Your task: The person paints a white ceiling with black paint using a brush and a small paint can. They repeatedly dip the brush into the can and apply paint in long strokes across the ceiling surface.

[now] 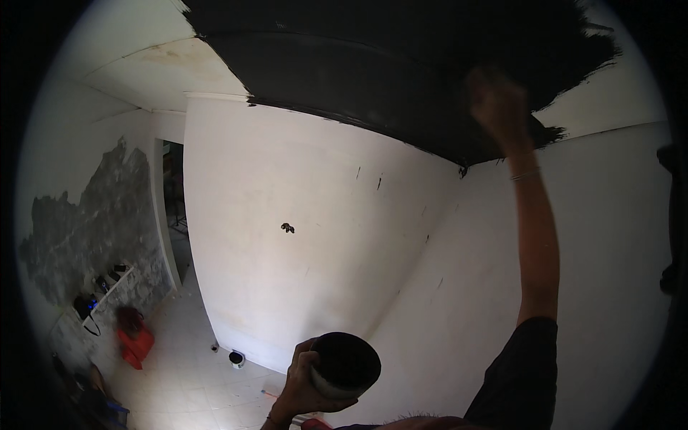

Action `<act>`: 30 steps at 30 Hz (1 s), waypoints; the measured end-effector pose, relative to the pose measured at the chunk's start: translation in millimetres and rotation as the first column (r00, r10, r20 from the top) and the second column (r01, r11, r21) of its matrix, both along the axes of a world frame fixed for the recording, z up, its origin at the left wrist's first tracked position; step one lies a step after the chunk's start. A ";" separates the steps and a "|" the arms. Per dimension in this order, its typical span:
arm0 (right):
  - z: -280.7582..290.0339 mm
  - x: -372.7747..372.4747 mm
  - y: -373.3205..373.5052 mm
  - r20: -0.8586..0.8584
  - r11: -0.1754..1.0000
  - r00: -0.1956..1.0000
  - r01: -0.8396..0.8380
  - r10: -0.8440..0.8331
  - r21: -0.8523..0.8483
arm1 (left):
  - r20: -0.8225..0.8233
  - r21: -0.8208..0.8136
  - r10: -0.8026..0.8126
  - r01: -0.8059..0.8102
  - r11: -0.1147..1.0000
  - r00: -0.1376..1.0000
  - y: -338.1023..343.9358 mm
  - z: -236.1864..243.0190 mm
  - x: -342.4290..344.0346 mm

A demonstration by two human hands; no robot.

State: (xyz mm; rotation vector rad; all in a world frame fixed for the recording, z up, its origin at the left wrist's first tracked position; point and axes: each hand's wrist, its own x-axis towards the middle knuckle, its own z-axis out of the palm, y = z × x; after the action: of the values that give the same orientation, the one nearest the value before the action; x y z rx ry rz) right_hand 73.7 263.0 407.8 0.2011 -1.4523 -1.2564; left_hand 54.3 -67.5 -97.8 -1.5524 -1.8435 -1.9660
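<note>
My left hand (304, 387) is wrapped round a round paint pot (337, 393), thumb at its rim and fingers under its side. The inside looks black, and the pale outer wall shows low down. High on the right, my right arm stretches up to the ceiling, where wide black paint (373, 64) with ragged brushed edges covers the pale surface. My right hand (499, 104), blurred, looks closed in front of the black area near the wall corner. Whatever it holds is lost against the dark paint.
White walls (301, 172) meet at a corner below the paint, with several black specks. A small paint bucket (236, 358) stands on the tiled floor (193, 387). At left are a doorway (174, 193), a shelf with dark items (107, 294) and a person in red (134, 344).
</note>
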 end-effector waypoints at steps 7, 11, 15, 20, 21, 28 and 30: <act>61.0 141.7 -70.8 -0.468 0.951 0.858 -0.073 0.213 0.299 | -0.016 0.002 -0.021 0.021 1.000 1.000 13.4 2.0 5.2; 55.0 124.9 -30.7 -0.531 0.935 0.823 -0.001 0.202 0.354 | -0.047 0.019 -0.013 0.014 1.000 0.999 14.4 4.3 6.9; 18.4 75.8 36.3 -0.468 0.983 0.881 0.139 -0.068 0.119 | -0.049 0.008 -0.001 0.001 1.000 0.999 10.0 6.9 10.4; -50.0 38.8 103.0 -0.131 0.977 0.970 0.210 -0.205 0.029 | -0.097 0.048 0.013 -0.008 0.999 0.995 2.7 8.1 14.1; -58.6 35.9 107.5 -0.077 0.981 0.978 0.195 -0.195 -0.003 | -0.073 0.032 0.002 0.000 0.999 0.997 1.3 7.7 14.6; 19.0 81.2 39.1 -0.185 0.996 0.979 0.087 -0.087 -0.008 | 0.055 0.068 -0.028 0.024 0.997 0.998 10.0 0.1 15.1; 61.7 133.7 5.9 -0.287 0.975 0.956 -0.124 0.067 -0.186 | 0.062 0.088 -0.010 0.005 0.996 0.998 13.3 -2.1 13.7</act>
State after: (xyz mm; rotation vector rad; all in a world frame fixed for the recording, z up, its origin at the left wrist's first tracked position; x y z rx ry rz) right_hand 207.4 268.8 469.5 -0.0422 -1.2972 -1.0050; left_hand 68.0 -54.1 -99.9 -1.4923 -1.7491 -2.0915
